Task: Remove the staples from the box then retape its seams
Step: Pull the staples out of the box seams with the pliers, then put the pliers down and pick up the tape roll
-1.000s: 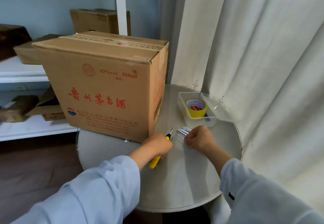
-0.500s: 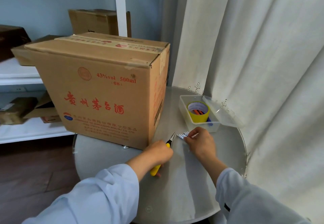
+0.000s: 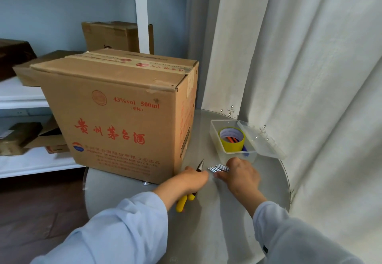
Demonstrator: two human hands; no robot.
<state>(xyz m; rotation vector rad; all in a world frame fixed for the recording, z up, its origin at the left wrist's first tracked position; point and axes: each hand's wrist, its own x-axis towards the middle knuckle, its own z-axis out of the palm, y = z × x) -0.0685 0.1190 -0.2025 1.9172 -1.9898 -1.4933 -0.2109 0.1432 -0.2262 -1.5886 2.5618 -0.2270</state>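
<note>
A brown cardboard box (image 3: pixel 115 115) with red print stands on the left of a round grey table (image 3: pixel 227 212), its top flaps closed and taped. My left hand (image 3: pixel 190 181) grips yellow-handled pliers (image 3: pixel 184 201) just off the box's front right corner, tips pointing up. My right hand (image 3: pixel 241 174) rests on the table with its fingers on a row of silver staples (image 3: pixel 217 168). Behind it, a roll of yellow tape (image 3: pixel 232 139) sits in a clear plastic tub (image 3: pixel 215 137).
The tub's lid (image 3: pixel 262 141) leans open to the right. A white curtain (image 3: pixel 299 77) hangs close around the table's right side. White shelves (image 3: pixel 22 98) with more cardboard boxes stand behind on the left. Dark floor lies lower left.
The view has shifted slightly. My right hand has gone from a closed fist to fingers laid over the staples. My left hand stays on the pliers.
</note>
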